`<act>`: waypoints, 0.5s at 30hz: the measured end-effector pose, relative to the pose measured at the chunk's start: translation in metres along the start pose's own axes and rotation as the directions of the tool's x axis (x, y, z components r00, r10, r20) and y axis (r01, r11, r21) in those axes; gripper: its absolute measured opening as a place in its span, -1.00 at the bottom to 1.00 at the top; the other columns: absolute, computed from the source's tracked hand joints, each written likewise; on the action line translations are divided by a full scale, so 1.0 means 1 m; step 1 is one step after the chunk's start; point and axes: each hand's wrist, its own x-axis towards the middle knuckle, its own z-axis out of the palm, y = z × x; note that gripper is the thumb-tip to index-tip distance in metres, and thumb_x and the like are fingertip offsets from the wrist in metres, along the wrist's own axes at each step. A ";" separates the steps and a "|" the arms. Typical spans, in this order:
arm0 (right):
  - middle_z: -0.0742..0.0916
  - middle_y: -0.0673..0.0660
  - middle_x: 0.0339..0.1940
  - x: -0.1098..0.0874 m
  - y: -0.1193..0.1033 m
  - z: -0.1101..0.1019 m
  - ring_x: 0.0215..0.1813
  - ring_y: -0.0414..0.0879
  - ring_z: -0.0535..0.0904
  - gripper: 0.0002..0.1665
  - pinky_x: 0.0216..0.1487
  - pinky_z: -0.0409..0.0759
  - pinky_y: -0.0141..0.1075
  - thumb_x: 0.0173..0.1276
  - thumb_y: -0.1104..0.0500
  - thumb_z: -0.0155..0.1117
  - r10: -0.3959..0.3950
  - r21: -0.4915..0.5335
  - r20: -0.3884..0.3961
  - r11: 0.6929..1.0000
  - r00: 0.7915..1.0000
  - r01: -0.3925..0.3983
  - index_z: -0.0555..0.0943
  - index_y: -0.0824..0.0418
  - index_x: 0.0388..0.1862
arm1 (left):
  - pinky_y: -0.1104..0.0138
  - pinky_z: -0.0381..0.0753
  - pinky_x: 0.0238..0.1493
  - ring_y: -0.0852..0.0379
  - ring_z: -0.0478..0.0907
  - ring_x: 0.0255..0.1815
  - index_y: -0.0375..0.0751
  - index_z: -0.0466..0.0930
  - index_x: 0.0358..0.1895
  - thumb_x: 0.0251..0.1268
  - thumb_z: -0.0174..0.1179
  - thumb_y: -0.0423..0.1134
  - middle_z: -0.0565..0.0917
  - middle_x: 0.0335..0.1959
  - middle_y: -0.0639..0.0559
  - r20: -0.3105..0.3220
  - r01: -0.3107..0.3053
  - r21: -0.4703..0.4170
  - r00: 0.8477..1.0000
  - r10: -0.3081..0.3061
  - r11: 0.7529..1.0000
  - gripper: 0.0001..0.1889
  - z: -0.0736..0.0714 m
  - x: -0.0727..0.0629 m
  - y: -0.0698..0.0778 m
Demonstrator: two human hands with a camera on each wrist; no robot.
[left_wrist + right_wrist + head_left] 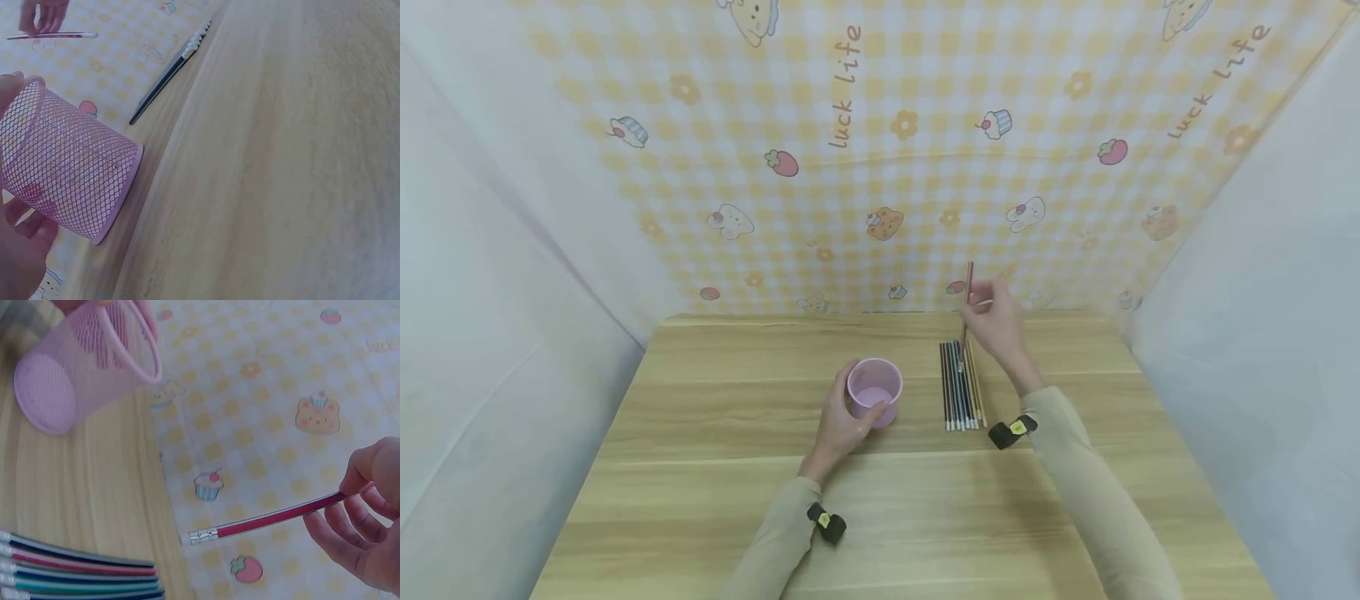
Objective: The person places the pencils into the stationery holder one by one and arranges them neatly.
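Slim red wooden pencil [275, 520] stands near-upright, pinched in the right hand's [996, 321] bent fingers, off to the right of the round pink mesh cup [875, 392] that the left hand [838, 421] grips round its side, near wood-grain bench's [722, 400] far edge.

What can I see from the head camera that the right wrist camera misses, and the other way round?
Only the head view: the right sleeve, the black strap near its cuff, and the yellow pencils lying on the table.

Only the right wrist view: clear mesh on the cup, the crimped metal band of the held pencil, and a plainly red pencil among those lying down.

Both: the cup, at least part of the left hand gripping it, the right hand with its fingers pinching the held pencil, the table and the patterned cloth.
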 end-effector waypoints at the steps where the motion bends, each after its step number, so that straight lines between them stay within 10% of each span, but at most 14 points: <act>1: 0.69 0.28 -0.11 -0.001 -0.004 0.001 -0.14 0.12 0.66 -0.61 -0.17 0.71 -0.31 0.25 0.37 0.27 -0.019 0.017 -0.010 1.000 1.000 0.019 0.51 0.36 0.08 | -0.11 0.44 0.46 -0.21 0.46 0.40 -0.21 0.20 0.53 0.07 0.54 -0.16 0.47 0.39 -0.19 -0.005 -0.004 -0.005 1.000 0.004 1.000 -0.04 0.000 0.000 -0.001; 15: 0.67 0.28 -0.15 -0.010 -0.054 0.019 -0.19 0.07 0.66 -0.61 -0.24 0.73 -0.47 0.17 0.42 0.27 -0.082 0.218 -0.004 0.973 0.997 0.081 0.51 0.42 0.02 | -0.07 0.51 0.41 -0.22 0.48 0.37 -0.29 0.20 0.52 0.07 0.53 -0.17 0.48 0.38 -0.23 -0.010 -0.018 0.014 1.000 0.018 1.000 -0.05 -0.001 -0.001 0.002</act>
